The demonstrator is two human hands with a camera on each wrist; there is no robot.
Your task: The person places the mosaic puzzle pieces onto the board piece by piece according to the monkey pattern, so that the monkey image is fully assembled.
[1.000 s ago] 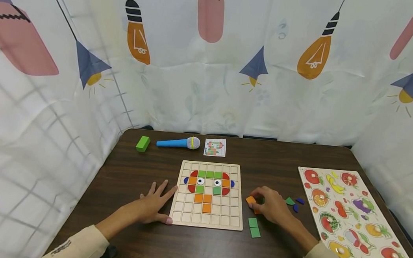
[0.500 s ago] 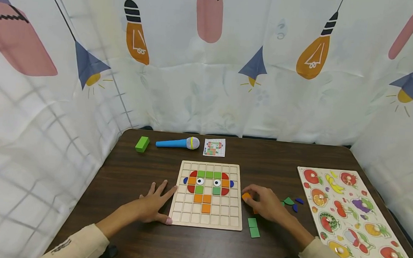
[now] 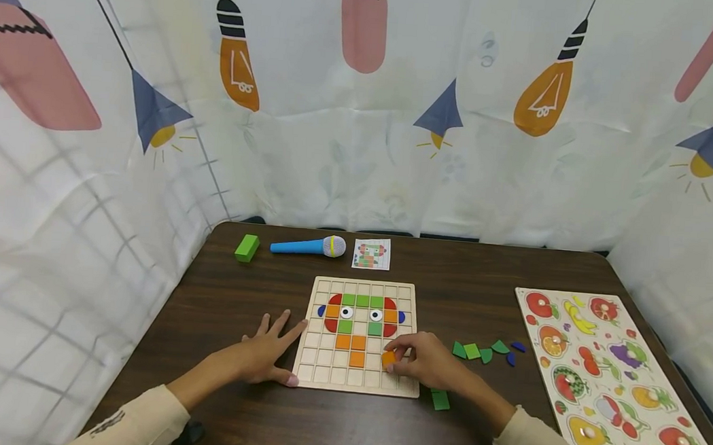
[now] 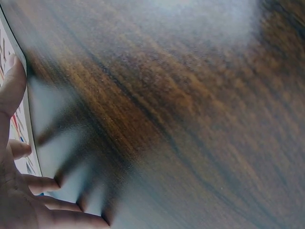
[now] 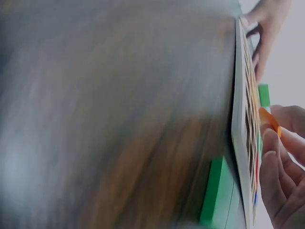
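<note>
A person's two hands work over a wooden grid board (image 3: 322,376) on a dark table (image 3: 344,429). The right hand (image 3: 427,361) pinches an orange tile (image 3: 388,360) between thumb and fingers, over the right part of the board, below the right red pieces (image 3: 389,331). In the right wrist view the tile is tilted; whether it touches the board cannot be told. The left hand (image 3: 265,354) is spread and grasps nothing, its thumb and a fingertip touching the board's left edge, the other fingers on the table.

On the board, red, green and orange pieces surround two round eyes (image 3: 376,315), with a blue half-round on each side. Below the eyes sit three orange squares (image 3: 357,359), two side by side and one under the right of these.

Right of the board, green pieces (image 3: 486,355) and two blue pieces (image 3: 510,359) lie loose; nearer, a green square (image 3: 440,400) lies partly below the right hand. Farther right is a fruit board (image 3: 604,385). Along the far side, left to right, are a green block (image 3: 247,248), a blue microphone (image 3: 302,247) and a small patterned card (image 3: 371,254). A printed white curtain (image 3: 347,174) hangs behind.
</note>
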